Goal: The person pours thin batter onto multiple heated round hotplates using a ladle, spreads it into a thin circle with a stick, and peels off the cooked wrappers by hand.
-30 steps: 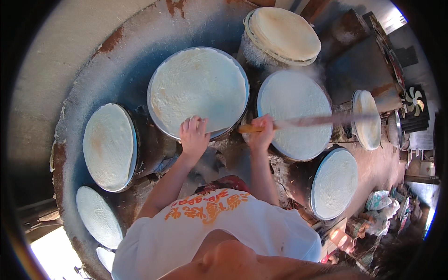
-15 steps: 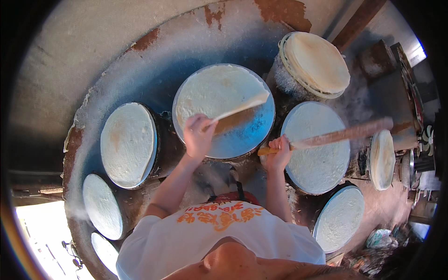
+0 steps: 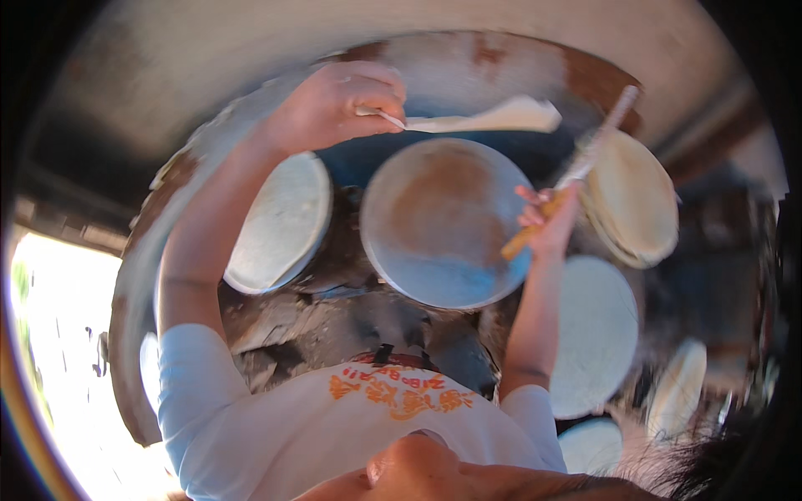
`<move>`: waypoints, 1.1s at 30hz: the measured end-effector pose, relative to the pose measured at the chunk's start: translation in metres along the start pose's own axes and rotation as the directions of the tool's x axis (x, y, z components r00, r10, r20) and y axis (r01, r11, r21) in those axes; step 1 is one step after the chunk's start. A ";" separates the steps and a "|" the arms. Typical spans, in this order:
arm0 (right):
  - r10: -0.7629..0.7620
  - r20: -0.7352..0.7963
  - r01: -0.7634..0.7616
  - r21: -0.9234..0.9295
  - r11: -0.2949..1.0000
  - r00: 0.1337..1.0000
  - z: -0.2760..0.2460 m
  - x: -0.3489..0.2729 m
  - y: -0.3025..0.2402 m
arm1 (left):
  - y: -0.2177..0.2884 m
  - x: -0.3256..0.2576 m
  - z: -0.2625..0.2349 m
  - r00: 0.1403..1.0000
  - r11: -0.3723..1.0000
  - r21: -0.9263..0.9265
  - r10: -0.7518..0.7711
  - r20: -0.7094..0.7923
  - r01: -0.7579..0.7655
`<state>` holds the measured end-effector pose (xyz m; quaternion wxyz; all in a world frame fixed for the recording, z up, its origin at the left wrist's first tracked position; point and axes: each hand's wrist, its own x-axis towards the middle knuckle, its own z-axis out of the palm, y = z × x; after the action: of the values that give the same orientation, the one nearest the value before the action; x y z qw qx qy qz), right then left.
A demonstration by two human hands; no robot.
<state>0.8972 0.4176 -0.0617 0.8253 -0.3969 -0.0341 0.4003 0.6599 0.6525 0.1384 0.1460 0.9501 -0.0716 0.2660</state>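
My left hand [image 3: 338,104] is raised over the far side, fingers pinched on the edge of a thin pale flatbread [image 3: 501,117]. The flatbread hangs stretched out to the right, seen nearly edge-on, apart from the surface below. Under it sits the round middle griddle [image 3: 443,221], bare, with a brown patch on its top. My right hand [image 3: 553,219] grips the yellowish handle of a long flat spatula [image 3: 603,134], its blade pointing up and away to the right. That hand is above the griddle's right edge; its fingertips are partly spread, and the blade is blurred.
A stack of flatbreads [image 3: 642,200] rests on a round stand at the far right. Other round griddles carry pale sheets: a left one [image 3: 284,221], a right one [image 3: 589,342] and a lower right one [image 3: 593,447]. A pale disc [image 3: 678,388] leans farther right. A curved wall rims the far side.
My left hand has lifted the flatbread off the middle griddle, up and away. My right hand has moved up and right with the spatula, whose blade now points more steeply away. The view has shifted.
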 end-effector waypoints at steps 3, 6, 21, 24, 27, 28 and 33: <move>0.121 0.073 -0.108 -0.154 0.982 0.990 0.064 0.007 0.016 | -0.002 -0.064 -0.072 0.979 0.984 0.165 0.036 0.201 -0.070; 0.186 0.215 -0.083 -0.412 0.907 0.959 0.134 0.007 0.098 | 0.016 -0.176 -0.121 0.986 0.924 0.379 -0.107 0.128 0.051; 0.117 0.454 0.459 -0.888 -0.021 0.883 0.230 0.067 0.313 | 0.043 -0.406 0.088 0.676 0.609 0.293 -0.669 -0.308 0.737; 0.119 0.439 0.443 -0.897 -0.006 0.891 0.224 0.074 0.317 | 0.030 -0.393 0.107 0.564 0.482 0.306 -0.766 -0.308 0.821; 0.128 0.457 0.466 -0.883 -0.058 0.880 0.221 0.079 0.312 | 0.027 -0.406 0.106 0.635 0.553 0.315 -0.697 -0.333 0.772; 0.133 0.460 0.473 -0.876 -0.093 0.878 0.222 0.082 0.304 | 0.023 -0.410 0.102 0.702 0.625 0.320 -0.629 -0.333 0.712; 0.198 0.505 0.476 -0.862 0.177 0.840 0.215 0.090 0.277 | 0.006 -0.398 0.074 0.723 0.645 0.327 -0.605 -0.335 0.691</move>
<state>0.7022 0.7151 -0.1269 0.3717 -0.6993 -0.5360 0.2923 0.3572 0.6469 -0.1298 0.0247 0.8885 0.3497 0.2960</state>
